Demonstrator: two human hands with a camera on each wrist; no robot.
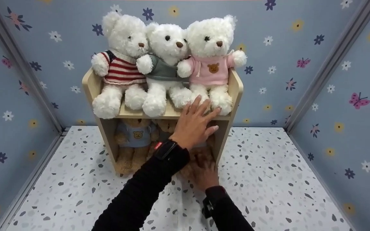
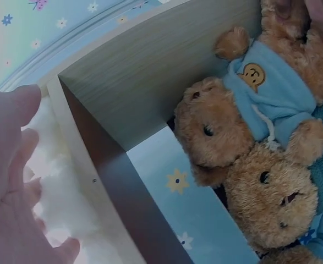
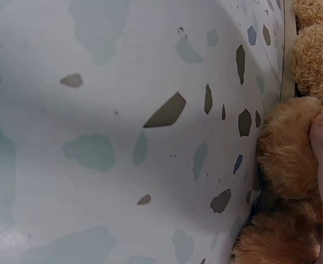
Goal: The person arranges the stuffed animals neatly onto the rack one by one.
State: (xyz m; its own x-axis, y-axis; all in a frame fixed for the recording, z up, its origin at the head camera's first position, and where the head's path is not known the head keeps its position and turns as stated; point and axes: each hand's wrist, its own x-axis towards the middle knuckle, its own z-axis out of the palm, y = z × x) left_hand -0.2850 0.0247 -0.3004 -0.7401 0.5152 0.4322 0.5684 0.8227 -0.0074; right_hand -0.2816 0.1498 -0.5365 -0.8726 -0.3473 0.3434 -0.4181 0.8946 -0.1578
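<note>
My left hand (image 1: 194,125) reaches over the front edge of the upper shelf, fingers spread and nearly straight. Its fingertips overlap the legs of a white teddy bear in a pink hoodie (image 1: 213,69). Beside that bear sit a white bear in a grey-green top (image 1: 165,69) and one in a red-striped sweater (image 1: 124,69). Lower down, my right hand (image 1: 204,171) rests with extended fingers on the legs of the right-hand brown teddy bear. In the right wrist view a digit presses a furry brown foot (image 3: 288,148). My left forearm hides part of the lower bears.
The wooden two-tier shelf (image 1: 236,106) stands on a speckled white floor (image 1: 262,179). Its lower compartment also holds a brown bear in a light blue hoodie (image 1: 137,136) and a brown bear in dark green (image 1: 166,125). Flowered blue walls (image 1: 342,106) enclose three sides.
</note>
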